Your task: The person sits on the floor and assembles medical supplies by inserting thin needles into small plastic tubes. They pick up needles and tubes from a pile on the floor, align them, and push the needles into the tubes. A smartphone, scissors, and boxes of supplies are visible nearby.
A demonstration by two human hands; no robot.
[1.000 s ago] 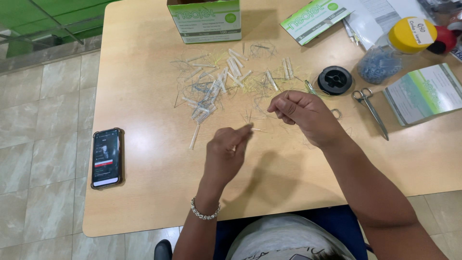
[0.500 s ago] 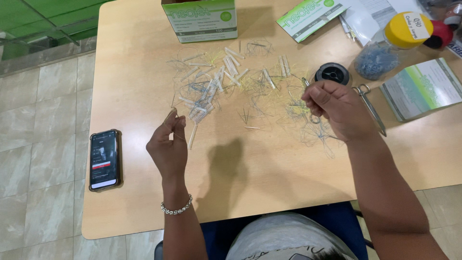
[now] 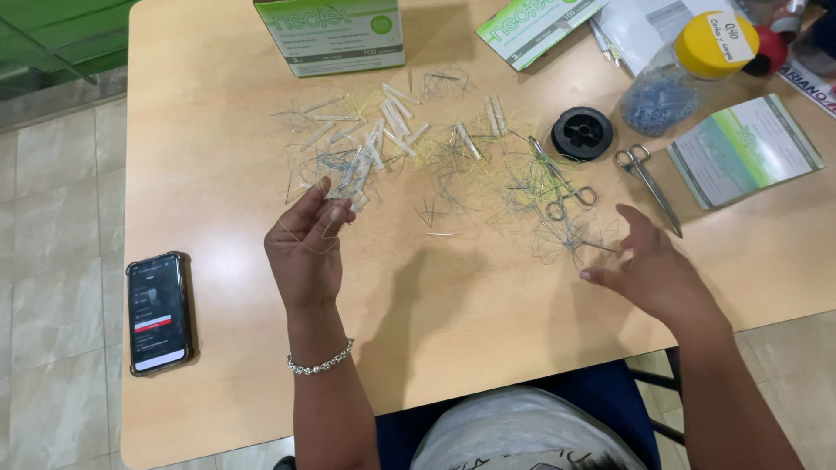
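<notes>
A loose scatter of thin threads (image 3: 453,165), yellow and dark, lies tangled across the middle of the wooden table, mixed with short pale plastic tubes (image 3: 383,130) lying flat at all angles, thickest toward the left

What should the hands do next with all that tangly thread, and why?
Probably the right hand should drop onto the thin dark thread tangle beside its open fingers. The left hand is raised, pinching a fine thread near the small white plastic tubes.
</notes>
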